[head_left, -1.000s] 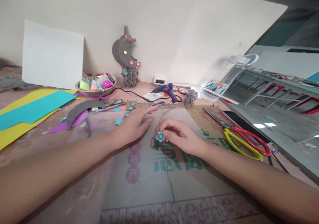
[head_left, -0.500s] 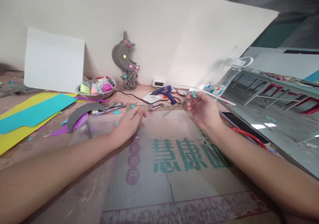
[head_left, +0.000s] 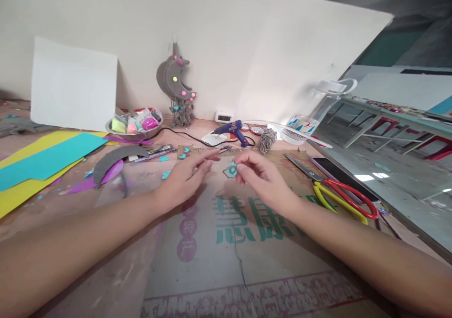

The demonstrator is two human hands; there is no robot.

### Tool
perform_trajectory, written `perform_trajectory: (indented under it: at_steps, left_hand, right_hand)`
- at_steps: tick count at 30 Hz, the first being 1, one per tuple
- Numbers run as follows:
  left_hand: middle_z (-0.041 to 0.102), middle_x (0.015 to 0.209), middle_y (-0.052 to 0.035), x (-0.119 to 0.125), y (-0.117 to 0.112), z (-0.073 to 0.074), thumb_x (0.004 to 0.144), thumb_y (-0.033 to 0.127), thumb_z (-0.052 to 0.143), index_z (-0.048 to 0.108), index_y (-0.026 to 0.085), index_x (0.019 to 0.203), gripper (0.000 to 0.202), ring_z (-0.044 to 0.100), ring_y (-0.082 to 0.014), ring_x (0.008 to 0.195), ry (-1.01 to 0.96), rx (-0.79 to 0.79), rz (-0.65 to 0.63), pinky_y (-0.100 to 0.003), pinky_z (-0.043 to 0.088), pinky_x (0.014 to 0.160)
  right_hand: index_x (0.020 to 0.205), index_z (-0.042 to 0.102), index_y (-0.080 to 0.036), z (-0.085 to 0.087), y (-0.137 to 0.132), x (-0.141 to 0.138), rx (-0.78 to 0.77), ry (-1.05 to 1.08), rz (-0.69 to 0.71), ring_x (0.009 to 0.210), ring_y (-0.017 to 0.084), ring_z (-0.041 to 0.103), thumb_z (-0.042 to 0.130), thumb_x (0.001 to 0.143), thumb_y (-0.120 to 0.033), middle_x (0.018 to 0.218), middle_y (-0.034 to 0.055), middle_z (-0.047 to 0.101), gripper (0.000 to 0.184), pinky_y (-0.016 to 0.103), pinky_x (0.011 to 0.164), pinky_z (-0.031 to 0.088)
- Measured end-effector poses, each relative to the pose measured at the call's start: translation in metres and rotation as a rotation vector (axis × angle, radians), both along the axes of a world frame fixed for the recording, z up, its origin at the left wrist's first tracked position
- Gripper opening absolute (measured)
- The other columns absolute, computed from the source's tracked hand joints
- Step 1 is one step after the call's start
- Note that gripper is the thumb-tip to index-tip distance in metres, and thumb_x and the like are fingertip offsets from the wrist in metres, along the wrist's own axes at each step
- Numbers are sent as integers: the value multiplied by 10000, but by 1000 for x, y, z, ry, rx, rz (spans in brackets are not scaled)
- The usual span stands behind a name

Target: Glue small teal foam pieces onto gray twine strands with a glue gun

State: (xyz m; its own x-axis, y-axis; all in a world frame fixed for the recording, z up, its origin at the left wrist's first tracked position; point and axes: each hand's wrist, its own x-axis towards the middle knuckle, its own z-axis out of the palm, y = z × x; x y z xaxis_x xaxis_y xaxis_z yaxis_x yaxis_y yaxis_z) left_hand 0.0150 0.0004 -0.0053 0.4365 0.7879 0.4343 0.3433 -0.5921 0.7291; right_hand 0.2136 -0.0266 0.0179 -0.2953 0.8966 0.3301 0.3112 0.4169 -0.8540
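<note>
Teal flower cutout, small, held just above the desk, pinched at its right edge between thumb and fingertips of the right hand; grip clenched on the piece, other fingers curled. A thin grey thread seems to hang from the cutout, too fine to be sure. Left hand just to its left, palm down, fingers stretched toward the flower, grip released and holding nothing; index tip near the cutout but apart from it. Both hands over a flattened cardboard sheet with green printed characters, laid on the desk. Left of the left hand, loose teal scraps lie scattered. Further left: a grey felt crescent over a purple piece, then a teal sheet lying on a yellow sheet. Right of the right hand, scissors with yellow and red handles, blades pointing away, a phone just beside them. Along the back: metal bowl of coloured clay packets, grey moon ornament leaning at the wall, blue glue gun, ball of twine.
</note>
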Motion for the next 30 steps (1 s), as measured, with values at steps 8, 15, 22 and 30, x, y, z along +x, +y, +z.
perform_trajectory:
  at_steps: [8, 15, 22, 30]
  left_hand:
    - [676, 985, -35, 0, 1, 0, 908, 381, 348, 663, 191, 991, 377, 583, -185, 936, 52, -25, -60, -284, 429, 832]
    - [682, 944, -30, 1, -1, 6, 853, 407, 456, 648, 192, 1022, 334, 600, -175, 862, 46, -110, -12, -270, 450, 773]
    - [675, 929, -36, 1, 7, 0, 901, 365, 340, 616, 183, 1059, 366, 593, -172, 919, -53, -181, 39, -304, 437, 853]
    - [697, 930, -43, 4, 9, -3, 799, 229, 515, 612, 163, 1107, 329, 632, -172, 844, -27, -311, -159, -286, 481, 770]
  right_hand:
    - [802, 517, -180, -17, 4, -5, 119, -199, -113, 615, 108, 463, 457, 851, -254, 676, -6, 500, 107, 234, 551, 374]
    - [793, 512, -185, -16, 3, -8, 127, -219, -97, 601, 104, 464, 455, 838, -240, 689, -2, 523, 92, 217, 524, 372]
    - [796, 514, -183, -17, 6, -6, 63, -171, -101, 596, 103, 450, 451, 848, -267, 677, -7, 505, 117, 222, 532, 373]
    - [808, 514, -182, -19, 6, -5, 31, -133, -84, 604, 105, 458, 449, 858, -299, 668, -12, 486, 142, 228, 555, 385]
